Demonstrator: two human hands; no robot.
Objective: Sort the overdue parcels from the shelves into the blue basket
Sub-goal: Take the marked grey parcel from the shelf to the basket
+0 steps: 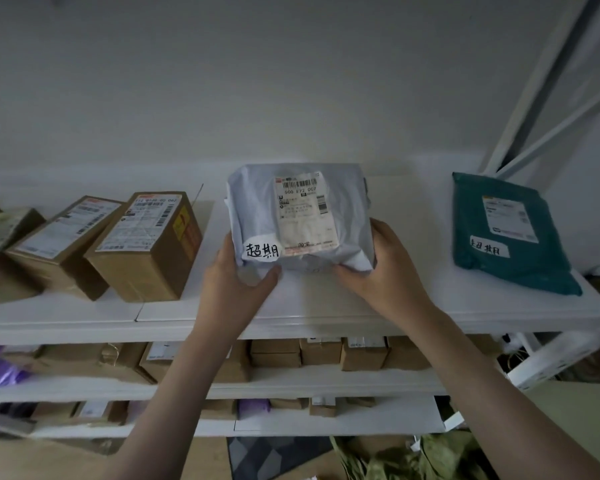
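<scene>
Head view: left hand and right hand are gripping the grey parcel, tagged overdue, on the top shelf. Pickup step underway. Next: lifting clear, locating blue basket, which is not showing.
</scene>
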